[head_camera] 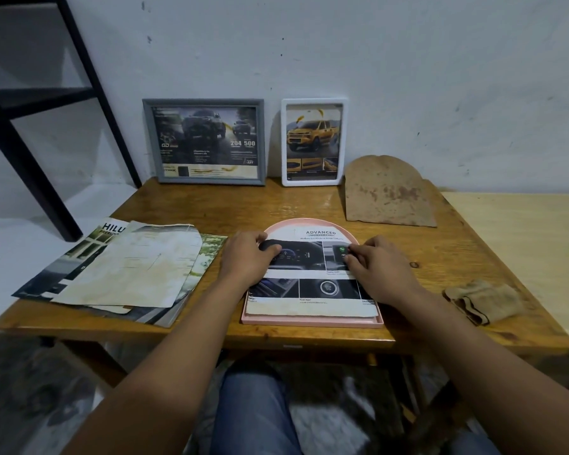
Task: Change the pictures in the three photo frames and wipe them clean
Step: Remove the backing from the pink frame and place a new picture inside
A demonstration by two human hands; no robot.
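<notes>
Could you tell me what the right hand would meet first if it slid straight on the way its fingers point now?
Probably the left hand: the right hand points leftward across the car picture lying in the pink arched frame, and nothing else lies between them.

The lower sheets of the brochure stack (119, 270) are covered by the stained sheet on top, and its title is cut short at "HILU". The middle of the dashboard picture (312, 274) is hidden under the left hand (247, 257) and right hand (380, 267). The small print in the grey frame (207, 141) is too blurred to be read. The black shelf (30, 103) is cut off by the left edge.
</notes>
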